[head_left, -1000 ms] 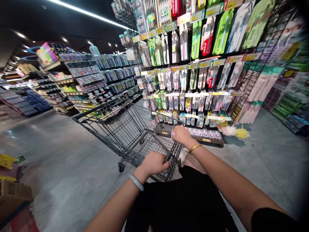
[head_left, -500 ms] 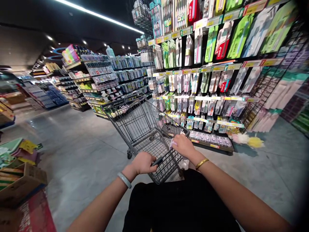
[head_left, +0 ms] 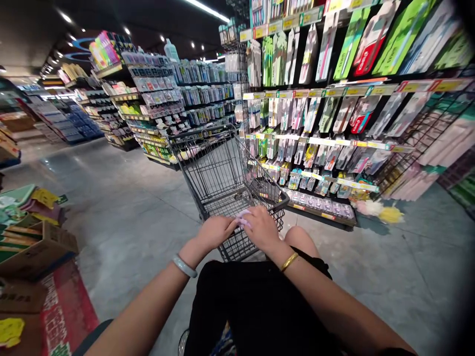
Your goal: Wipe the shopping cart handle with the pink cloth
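A dark grey wire shopping cart (head_left: 218, 170) stands in front of me, its basket bare of goods where I see in. My left hand (head_left: 215, 232), with a pale bangle at the wrist, is closed over the cart's handle. Right beside it, my right hand (head_left: 261, 227), wearing a gold bracelet, lies curled over the same bar. The fingers of both hands meet near the middle and cover the handle there. Something pale purple (head_left: 244, 216) shows at the right fingertips; whether it is nails or a small object I cannot tell.
A shelf rack of hanging packaged pens or brushes (head_left: 308, 113) rises close on the right. More stocked shelves (head_left: 152, 94) line the back left. Cardboard boxes (head_left: 40, 252) stand low at the left. Grey floor (head_left: 122, 207) stretches between them.
My right hand has moved left along the handle to meet my left hand. The cart has turned slightly, and the right rack looks nearer.
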The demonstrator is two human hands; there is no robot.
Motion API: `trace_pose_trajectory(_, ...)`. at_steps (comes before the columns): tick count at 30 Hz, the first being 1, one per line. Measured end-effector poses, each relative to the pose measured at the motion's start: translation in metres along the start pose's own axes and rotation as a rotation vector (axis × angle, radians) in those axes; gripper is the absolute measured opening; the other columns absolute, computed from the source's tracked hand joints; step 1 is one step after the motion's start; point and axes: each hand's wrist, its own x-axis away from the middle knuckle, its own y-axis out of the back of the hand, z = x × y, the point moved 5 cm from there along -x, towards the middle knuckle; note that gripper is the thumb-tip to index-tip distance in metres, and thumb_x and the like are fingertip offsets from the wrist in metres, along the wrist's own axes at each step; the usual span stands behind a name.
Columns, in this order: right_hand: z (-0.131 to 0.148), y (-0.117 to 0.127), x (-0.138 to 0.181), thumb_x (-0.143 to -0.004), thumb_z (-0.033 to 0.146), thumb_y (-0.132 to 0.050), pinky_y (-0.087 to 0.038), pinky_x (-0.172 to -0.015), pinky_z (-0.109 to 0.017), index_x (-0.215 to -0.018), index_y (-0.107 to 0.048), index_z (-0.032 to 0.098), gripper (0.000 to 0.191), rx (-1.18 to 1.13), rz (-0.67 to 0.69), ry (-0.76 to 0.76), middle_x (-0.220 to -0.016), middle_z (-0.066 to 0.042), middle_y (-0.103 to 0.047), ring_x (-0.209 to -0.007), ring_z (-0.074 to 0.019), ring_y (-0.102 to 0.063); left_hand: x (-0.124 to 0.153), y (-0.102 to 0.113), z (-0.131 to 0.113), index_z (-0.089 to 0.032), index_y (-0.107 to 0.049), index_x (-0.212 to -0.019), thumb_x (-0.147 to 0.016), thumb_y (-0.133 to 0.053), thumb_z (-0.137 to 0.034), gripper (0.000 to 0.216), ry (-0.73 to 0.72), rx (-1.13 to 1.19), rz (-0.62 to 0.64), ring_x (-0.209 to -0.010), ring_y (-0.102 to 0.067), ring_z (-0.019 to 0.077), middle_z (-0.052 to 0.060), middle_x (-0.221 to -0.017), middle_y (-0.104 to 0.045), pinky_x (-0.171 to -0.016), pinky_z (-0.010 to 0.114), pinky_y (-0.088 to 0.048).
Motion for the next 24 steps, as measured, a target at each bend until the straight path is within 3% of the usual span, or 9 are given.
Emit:
trace_pose_trajectory(3,-0.025,0.003,0.006,-0.088,0.023,-0.051,-0.040,-0.103,-0.039,-0.116,-0.067,0.026,0.033,-0.079,-0.001,-0.022,-0.128,-0.006,-0.056,-0.119,-0.0253,-0.042,-0.007,-0.009,-0.011,-0.021,-0.067,-0.104,-0.101,-0.016,-0.050,0.059,0.164,-0.003,-0.045,-0.083,-0.067,0.0211,0.007,-0.090,-0.073,-0.070,0.029,-0.044)
trace_pose_trajectory(7,-0.055,0.002,0.013,-0.088,0.021,-0.049,-0.035,-0.109,-0.045,-0.116,-0.067,0.024,0.034,-0.077,-0.157,-0.213,-0.138,-0.009,-0.043,-0.127,-0.0282,-0.035,-0.014,-0.023,-0.020,-0.016,-0.071,-0.089,-0.100,-0.013,-0.050,0.068,0.242,-0.085,-0.012,-0.081,-0.068,0.0247,0.012,-0.083,-0.072,-0.071,0.033,-0.047)
trace_pose_trajectory(12,-0.037,-0.055,0.055,-0.083,0.012,-0.048,-0.033,-0.110,-0.055,-0.107,-0.068,0.026,0.035,-0.145,-0.336,-0.192,-0.131,-0.010,-0.041,-0.131,-0.0304,-0.031,-0.016,-0.024,-0.023,-0.014,-0.072,-0.087,-0.100,-0.014,-0.049,0.070,0.248,-0.104,-0.008,-0.083,-0.069,0.0259,0.014,-0.082,-0.072,-0.073,0.034,-0.048)
trace_pose_trajectory(14,-0.039,-0.084,0.074,-0.077,0.007,-0.049,-0.035,-0.110,-0.053,-0.101,-0.069,0.026,0.036,-0.167,-0.290,-0.138,-0.127,-0.008,-0.044,-0.127,-0.0287,-0.035,-0.015,-0.023,-0.024,-0.013,-0.072,-0.088,-0.100,-0.014,-0.049,0.070,0.251,-0.104,-0.021,-0.084,-0.069,0.0263,0.015,-0.083,-0.072,-0.073,0.034,-0.048)
trace_pose_trajectory(17,-0.052,-0.106,0.088,-0.072,0.003,-0.047,-0.039,-0.107,-0.049,-0.090,-0.069,0.025,0.036,-0.208,-0.197,-0.209,-0.120,-0.008,-0.047,-0.120,-0.0264,-0.040,-0.014,-0.022,-0.025,-0.013,-0.072,-0.089,-0.100,-0.015,-0.049,0.068,0.254,-0.106,-0.029,-0.083,-0.069,0.0265,0.015,-0.083,-0.072,-0.074,0.035,-0.049)
trace_pose_trajectory(20,-0.045,-0.090,0.078,-0.074,0.007,-0.048,-0.042,-0.103,-0.046,-0.089,-0.069,0.023,0.030,-0.277,-0.231,-0.245,-0.118,-0.008,-0.046,-0.116,-0.0258,-0.042,-0.014,-0.024,-0.025,-0.013,-0.072,-0.090,-0.101,-0.015,-0.047,0.067,0.246,-0.113,-0.032,-0.082,-0.070,0.0261,0.015,-0.083,-0.072,-0.074,0.035,-0.049)
trace_pose_trajectory(24,-0.009,-0.063,0.057,-0.077,0.010,-0.052,-0.038,-0.107,-0.050,-0.098,-0.068,0.025,0.030,-0.289,-0.290,-0.058,-0.127,-0.008,-0.043,-0.122,-0.0273,-0.040,-0.015,-0.025,-0.026,-0.013,-0.071,-0.089,-0.101,-0.016,-0.045,0.065,0.200,-0.129,-0.056,-0.079,-0.069,0.0258,0.014,-0.081,-0.072,-0.070,0.034,-0.049)
